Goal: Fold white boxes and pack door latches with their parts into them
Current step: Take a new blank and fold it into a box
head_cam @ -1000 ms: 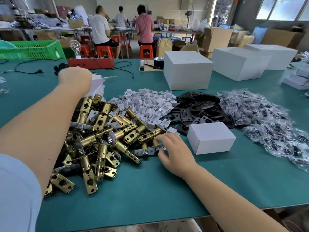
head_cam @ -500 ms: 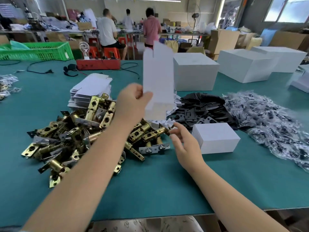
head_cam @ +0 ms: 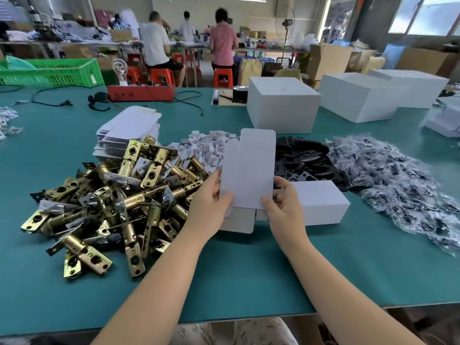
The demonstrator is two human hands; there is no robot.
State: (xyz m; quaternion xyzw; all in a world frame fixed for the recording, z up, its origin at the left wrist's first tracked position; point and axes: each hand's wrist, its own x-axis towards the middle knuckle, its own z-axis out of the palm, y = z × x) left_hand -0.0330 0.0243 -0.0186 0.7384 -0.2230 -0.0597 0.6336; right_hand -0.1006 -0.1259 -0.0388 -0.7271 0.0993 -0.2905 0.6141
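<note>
Pinching a flat box blank [head_cam: 249, 170] at its near end, left hand [head_cam: 211, 205] and right hand [head_cam: 283, 207] are each clamping thumb over fingers on one side edge, sharing it equally. Blank is standing upright between them, long axis running near to far, tuck flap at the far end. Lying left: brass door latches [head_cam: 112, 195]. Sitting just right: a folded white box [head_cam: 321, 202]. Waiting beyond: white plastic parts [head_cam: 206, 145], black plates [head_cam: 303, 158], bagged screws [head_cam: 398, 178]. Opening the blank is judged to be next.
</note>
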